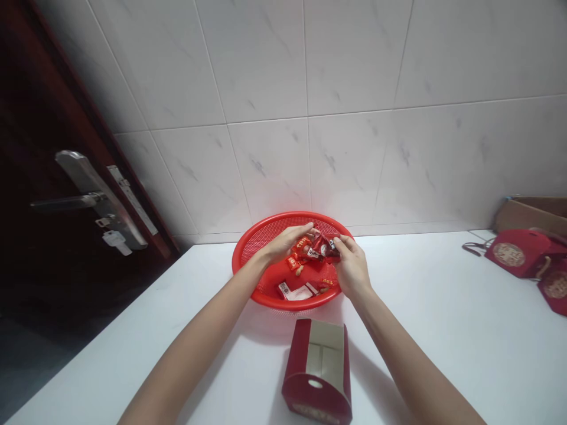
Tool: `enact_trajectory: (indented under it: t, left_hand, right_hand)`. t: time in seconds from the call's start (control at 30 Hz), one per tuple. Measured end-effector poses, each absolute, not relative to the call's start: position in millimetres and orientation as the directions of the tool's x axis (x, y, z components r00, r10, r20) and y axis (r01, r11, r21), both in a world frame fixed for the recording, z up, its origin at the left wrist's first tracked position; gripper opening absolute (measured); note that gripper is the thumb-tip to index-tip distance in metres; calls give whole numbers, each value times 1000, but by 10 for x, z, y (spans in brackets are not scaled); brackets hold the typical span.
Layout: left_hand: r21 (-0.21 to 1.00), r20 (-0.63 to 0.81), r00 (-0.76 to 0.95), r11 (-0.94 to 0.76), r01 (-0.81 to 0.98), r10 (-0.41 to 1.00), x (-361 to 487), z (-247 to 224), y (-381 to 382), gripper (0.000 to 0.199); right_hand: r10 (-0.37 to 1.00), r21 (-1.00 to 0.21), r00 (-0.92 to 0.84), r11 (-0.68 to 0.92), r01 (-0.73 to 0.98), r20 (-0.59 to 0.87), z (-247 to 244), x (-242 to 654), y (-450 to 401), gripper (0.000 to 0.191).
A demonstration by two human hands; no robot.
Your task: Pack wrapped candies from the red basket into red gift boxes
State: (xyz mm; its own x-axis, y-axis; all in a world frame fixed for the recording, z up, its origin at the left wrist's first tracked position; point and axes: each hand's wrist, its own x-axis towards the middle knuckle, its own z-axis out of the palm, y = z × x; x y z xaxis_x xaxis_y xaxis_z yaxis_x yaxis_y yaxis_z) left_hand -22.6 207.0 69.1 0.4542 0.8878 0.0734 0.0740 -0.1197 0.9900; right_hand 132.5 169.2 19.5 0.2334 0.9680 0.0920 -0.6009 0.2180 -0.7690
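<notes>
Over the red plastic basket (243,254), my left hand (287,242) is cupped around several red wrapped candies (303,245). My right hand (353,264) pinches a dark red wrapped candy (330,249) with thumb and fingers, close beside those in the left. Below the hands, more small packets lie in the basket, among them a white and pink packet (301,293) and an orange-red one (326,284). In front of the basket a dark red gift box (316,395) stands with its top open and its pale inside showing.
The white table (425,283) meets a tiled wall (270,159). At the right are red gift boxes (514,251) with a dark cord and a brown cardboard box (522,215). A dark door with a metal handle (66,202) and hanging keys is at the left.
</notes>
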Motion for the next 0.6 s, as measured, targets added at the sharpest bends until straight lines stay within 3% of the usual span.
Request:
enact_trajectory:
  t: [0.17,0.3,0.47,0.6]
  left_hand:
    - [985,142,406,-171,36,903,-109,809,1921,27]
    - [988,155,338,-142,-63,928,-111,880,1724,32]
    - [954,160,222,-93,-284,962,-105,907,1352,25]
    - [938,158,180,-90,-334,971,-114,883,1068,41]
  right_hand:
    - [954,-742,272,274,-611,128,328,1376,1651,25]
    - [965,-701,220,254,-666,140,506,1408,1547,24]
    - [973,-699,158,229,-678,166,693,1381,1367,26]
    - [965,-737,116,255,-625,235,794,1384,1203,31]
